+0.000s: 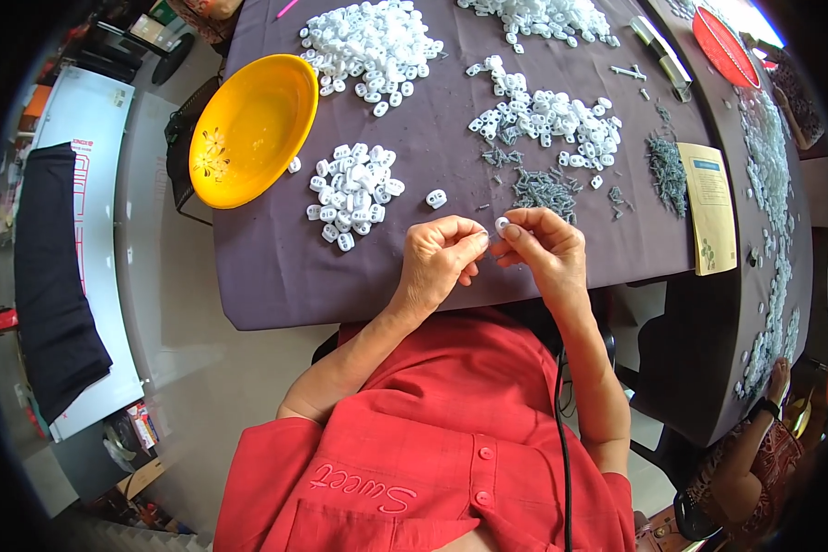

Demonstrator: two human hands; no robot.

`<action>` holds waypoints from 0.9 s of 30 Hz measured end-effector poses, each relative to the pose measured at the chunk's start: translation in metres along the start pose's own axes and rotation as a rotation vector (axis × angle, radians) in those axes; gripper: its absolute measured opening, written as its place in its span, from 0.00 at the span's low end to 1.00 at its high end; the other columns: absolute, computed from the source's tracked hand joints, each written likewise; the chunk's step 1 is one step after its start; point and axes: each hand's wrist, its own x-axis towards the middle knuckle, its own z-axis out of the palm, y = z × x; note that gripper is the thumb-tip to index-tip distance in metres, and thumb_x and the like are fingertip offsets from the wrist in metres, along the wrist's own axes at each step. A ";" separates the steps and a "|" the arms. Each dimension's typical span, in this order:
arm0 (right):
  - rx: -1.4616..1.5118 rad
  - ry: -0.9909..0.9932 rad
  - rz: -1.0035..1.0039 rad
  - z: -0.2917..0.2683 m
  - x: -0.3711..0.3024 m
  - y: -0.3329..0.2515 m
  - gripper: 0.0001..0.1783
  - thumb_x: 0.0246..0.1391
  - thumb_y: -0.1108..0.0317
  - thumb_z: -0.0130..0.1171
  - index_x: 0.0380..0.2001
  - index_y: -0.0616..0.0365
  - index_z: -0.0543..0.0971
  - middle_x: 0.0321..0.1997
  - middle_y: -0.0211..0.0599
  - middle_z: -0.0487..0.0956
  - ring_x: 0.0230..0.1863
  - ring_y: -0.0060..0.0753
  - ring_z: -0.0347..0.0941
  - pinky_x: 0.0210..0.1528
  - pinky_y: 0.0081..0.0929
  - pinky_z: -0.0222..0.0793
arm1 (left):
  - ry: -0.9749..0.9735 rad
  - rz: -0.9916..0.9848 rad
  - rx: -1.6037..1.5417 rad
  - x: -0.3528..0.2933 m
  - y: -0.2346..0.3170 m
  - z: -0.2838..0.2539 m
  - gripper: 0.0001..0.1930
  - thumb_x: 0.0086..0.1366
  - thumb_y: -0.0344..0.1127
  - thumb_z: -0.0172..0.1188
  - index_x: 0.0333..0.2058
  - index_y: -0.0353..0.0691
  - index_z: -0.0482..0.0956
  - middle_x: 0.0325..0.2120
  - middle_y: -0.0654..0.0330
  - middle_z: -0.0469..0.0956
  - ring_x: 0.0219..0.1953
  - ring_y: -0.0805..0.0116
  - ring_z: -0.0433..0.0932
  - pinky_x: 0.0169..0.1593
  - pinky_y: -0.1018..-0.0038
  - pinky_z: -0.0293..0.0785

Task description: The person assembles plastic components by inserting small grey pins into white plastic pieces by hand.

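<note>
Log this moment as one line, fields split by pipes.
left hand: pinched, contents unclear | right hand: pinching small white piece | nearby: heap of grey parts, heap of white pieces, yellow bowl

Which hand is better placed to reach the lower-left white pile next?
Probably the left hand: it lies nearer that white pile, while the right hand, farther off, pinches a white piece. Whether the left holds anything is unclear.

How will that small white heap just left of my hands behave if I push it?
The heap of white pieces would probably spread rather than shift as one, since they look loose. Each piece is small and plastic-looking, so likely light. Their rounded corners might let some tumble across the tablecloth.
</note>
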 end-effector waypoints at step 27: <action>-0.126 0.066 -0.165 0.007 -0.003 0.013 0.06 0.51 0.78 0.58 0.34 0.65 0.77 0.28 0.32 0.79 0.26 0.18 0.75 0.28 0.15 0.73 | -0.106 0.057 0.006 0.008 0.000 -0.001 0.07 0.62 0.31 0.57 0.34 0.33 0.79 0.22 0.62 0.78 0.18 0.80 0.73 0.21 0.85 0.70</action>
